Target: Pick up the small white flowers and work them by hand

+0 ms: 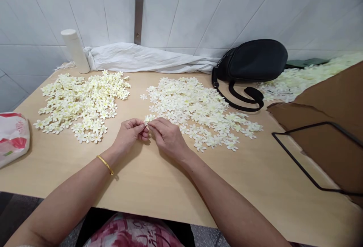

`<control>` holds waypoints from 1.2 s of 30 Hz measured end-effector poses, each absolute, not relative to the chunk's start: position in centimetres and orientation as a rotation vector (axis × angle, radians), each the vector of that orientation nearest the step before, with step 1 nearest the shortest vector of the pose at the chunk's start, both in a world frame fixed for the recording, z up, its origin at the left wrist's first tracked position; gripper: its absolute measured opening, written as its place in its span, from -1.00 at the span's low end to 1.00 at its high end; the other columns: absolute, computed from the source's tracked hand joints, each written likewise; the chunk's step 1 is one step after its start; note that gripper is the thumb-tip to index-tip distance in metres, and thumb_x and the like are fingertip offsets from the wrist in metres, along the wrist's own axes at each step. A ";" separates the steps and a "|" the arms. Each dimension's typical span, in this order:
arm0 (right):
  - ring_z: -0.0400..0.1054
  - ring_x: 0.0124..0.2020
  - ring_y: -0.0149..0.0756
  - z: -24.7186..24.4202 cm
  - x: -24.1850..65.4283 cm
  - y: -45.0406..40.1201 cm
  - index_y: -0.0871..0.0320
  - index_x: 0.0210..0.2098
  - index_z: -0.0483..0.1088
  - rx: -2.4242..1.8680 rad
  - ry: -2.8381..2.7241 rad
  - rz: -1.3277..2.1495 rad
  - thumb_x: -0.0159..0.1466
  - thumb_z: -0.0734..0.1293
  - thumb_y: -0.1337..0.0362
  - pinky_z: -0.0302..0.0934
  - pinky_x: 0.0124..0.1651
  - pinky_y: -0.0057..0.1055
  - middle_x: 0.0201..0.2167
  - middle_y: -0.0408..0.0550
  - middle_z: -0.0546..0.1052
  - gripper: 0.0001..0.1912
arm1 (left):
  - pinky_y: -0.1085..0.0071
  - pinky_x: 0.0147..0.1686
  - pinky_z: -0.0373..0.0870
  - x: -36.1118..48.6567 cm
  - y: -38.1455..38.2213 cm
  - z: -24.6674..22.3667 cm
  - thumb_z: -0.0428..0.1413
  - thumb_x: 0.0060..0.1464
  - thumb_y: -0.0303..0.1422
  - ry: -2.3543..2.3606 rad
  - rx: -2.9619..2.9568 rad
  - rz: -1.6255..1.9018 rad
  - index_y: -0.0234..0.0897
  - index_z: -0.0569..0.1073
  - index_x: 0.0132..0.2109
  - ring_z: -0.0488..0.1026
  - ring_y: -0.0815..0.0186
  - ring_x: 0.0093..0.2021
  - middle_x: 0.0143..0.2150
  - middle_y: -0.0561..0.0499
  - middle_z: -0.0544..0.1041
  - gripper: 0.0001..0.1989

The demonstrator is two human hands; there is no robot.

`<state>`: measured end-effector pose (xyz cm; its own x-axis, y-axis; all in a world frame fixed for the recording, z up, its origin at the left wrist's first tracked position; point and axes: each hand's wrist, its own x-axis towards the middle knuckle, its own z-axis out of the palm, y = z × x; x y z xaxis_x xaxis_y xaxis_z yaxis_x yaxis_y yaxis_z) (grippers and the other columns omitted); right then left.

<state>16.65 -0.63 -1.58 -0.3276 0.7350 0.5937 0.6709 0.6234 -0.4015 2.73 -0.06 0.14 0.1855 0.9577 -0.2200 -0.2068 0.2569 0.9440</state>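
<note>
one small white flower (149, 118) sits at the fingertips, its petals showing just beyond them at 12 o'clock. the left hand (130, 130) comes in from its 7 o'clock side, thumb and forefinger pinched together at the flower's base; the other fingers curl under. the right hand (168, 135) meets it from 4 o'clock, thumb and forefinger likewise pinching at the base, knuckles uppermost; the exact contact is too small to tell. from the fingertips, the left flower pile (85, 101) lies at 10 o'clock, apart from both hands, while the right flower pile (190, 105) spreads between 12 and 3, just beside the right hand. a black bag (255, 59) rests at 2.
</note>
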 end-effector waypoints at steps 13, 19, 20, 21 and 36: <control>0.33 -0.39 -0.30 -1.7 16.7 -0.6 0.20 -0.24 0.38 -1.142 -2.069 0.105 0.22 0.12 0.40 0.20 -0.33 -0.41 -0.41 0.00 0.46 -0.77 | 0.48 -0.57 0.32 2.9 -0.3 0.3 0.03 -0.06 -0.52 1.130 0.990 0.959 -0.36 0.29 -0.53 0.29 0.48 -0.66 -0.65 0.04 0.38 -0.87; 0.28 -0.50 -0.41 -1.1 16.6 -0.5 0.16 -0.47 0.33 -1.214 -1.890 0.352 0.19 0.17 0.39 0.16 -0.41 -0.49 -0.55 -0.14 0.41 -0.85 | 0.47 -0.55 0.33 2.7 -0.3 0.1 0.06 -0.06 -0.48 1.057 1.033 0.936 -0.38 0.34 -0.49 0.33 0.47 -0.63 -0.60 0.02 0.41 -0.91; 0.28 -0.49 -0.40 -1.1 16.6 -0.5 0.15 -0.46 0.32 -1.216 -1.862 0.317 0.18 0.19 0.39 0.16 -0.41 -0.48 -0.54 -0.14 0.41 -0.87 | 0.48 -0.55 0.33 2.7 -0.3 0.1 0.06 -0.07 -0.48 1.043 1.039 0.929 -0.38 0.35 -0.49 0.33 0.47 -0.63 -0.60 0.02 0.41 -0.91; 0.28 -0.47 -0.39 -1.1 16.6 -0.6 0.15 -0.45 0.32 -1.206 -1.853 0.258 0.17 0.19 0.39 0.16 -0.40 -0.48 -0.52 -0.13 0.41 -0.89 | 0.49 -0.55 0.33 2.7 -0.3 0.1 0.07 -0.07 -0.48 1.037 1.040 0.923 -0.38 0.34 -0.49 0.33 0.47 -0.63 -0.60 0.02 0.41 -0.92; 0.28 -0.46 -0.41 -1.0 17.1 -0.6 0.17 -0.44 0.40 -1.095 -2.087 0.411 0.22 0.13 0.43 0.18 -0.34 -0.47 -0.50 -0.09 0.42 -0.76 | 0.44 -0.49 0.38 2.8 -0.3 0.2 0.06 -0.07 -0.52 1.018 0.964 0.955 -0.41 0.35 -0.51 0.36 0.46 -0.60 -0.61 0.00 0.41 -0.91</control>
<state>17.09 -0.55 -1.02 -0.3690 0.8087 0.4582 0.5748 0.5859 -0.5712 2.78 -0.31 0.15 0.2383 0.9423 -0.2351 -0.1750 0.2797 0.9440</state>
